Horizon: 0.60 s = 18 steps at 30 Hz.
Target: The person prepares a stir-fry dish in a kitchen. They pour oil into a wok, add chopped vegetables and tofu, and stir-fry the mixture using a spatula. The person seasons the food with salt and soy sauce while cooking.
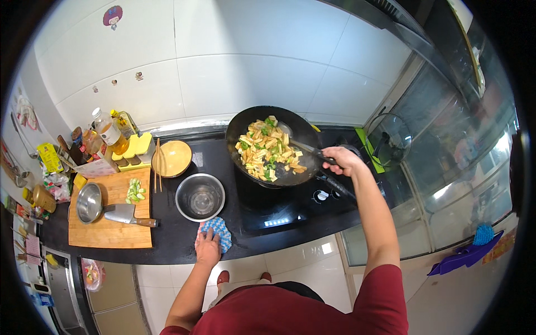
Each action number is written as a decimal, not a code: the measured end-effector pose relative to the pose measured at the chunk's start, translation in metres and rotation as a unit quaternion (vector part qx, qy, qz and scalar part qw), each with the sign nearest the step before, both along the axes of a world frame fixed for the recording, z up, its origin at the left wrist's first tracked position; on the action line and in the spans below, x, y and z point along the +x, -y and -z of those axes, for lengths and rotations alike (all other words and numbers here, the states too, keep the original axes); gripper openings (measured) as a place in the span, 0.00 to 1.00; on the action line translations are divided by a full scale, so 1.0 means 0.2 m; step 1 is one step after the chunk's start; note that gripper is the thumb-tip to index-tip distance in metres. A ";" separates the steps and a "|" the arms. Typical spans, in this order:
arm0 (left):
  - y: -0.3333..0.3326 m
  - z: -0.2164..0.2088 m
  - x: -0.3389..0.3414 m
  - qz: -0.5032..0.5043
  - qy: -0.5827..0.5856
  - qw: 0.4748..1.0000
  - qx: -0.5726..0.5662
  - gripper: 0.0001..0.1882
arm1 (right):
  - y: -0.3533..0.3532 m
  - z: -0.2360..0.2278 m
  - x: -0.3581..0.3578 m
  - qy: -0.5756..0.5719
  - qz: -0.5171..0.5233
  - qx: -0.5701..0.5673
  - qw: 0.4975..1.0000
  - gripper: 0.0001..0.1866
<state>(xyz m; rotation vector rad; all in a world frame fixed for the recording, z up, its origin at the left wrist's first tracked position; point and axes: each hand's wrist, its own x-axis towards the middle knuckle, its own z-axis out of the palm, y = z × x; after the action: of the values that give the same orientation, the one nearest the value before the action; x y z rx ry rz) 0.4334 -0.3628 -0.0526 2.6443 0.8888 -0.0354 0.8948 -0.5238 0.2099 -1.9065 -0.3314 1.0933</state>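
Observation:
My right hand [341,161] is closed round the black handle of a spatula [304,147], whose metal end reaches into a dark wok [307,125]. Yellowish, browned chunks of food mixed with green pieces [265,148] fill the wok's left side. At the counter's front edge, my left hand [208,247] lies with its fingers apart on a blue-and-white cloth [222,231] with a pink edge. Just beyond that hand stands an empty-looking steel bowl [200,216]. The wok's own black handle points to the lower right, below my right hand, and nothing grips it.
A wooden cutting board [111,237] at left carries a cleaver [121,213], a small steel bowl [89,202] and chopped green pieces [135,191]. Chopsticks [158,167] rest across a yellow bowl [174,156]. Bottles [111,134] crowd the back-left corner. A glass lid [389,139] stands right of the cooktop [273,209].

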 end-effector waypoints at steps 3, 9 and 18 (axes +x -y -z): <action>0.00 0.03 -0.01 0.004 0.009 1.000 0.012 0.24 | -0.09 -0.02 -0.12 0.045 -0.049 0.020 0.998 0.20; 0.00 -0.02 0.01 0.004 -0.002 1.000 0.000 0.24 | 0.06 -0.31 -0.37 0.495 -0.275 -0.033 0.824 0.19; 0.00 -0.04 0.00 0.005 -0.015 1.000 -0.008 0.25 | 0.24 -0.84 -0.77 0.546 -0.344 -0.156 0.748 0.17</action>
<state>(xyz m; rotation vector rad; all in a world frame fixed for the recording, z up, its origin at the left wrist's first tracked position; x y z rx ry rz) 0.4332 -0.3629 -0.0441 2.6389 0.8820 -0.0846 0.7401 -0.5710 0.3771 -2.6564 -1.7026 0.2653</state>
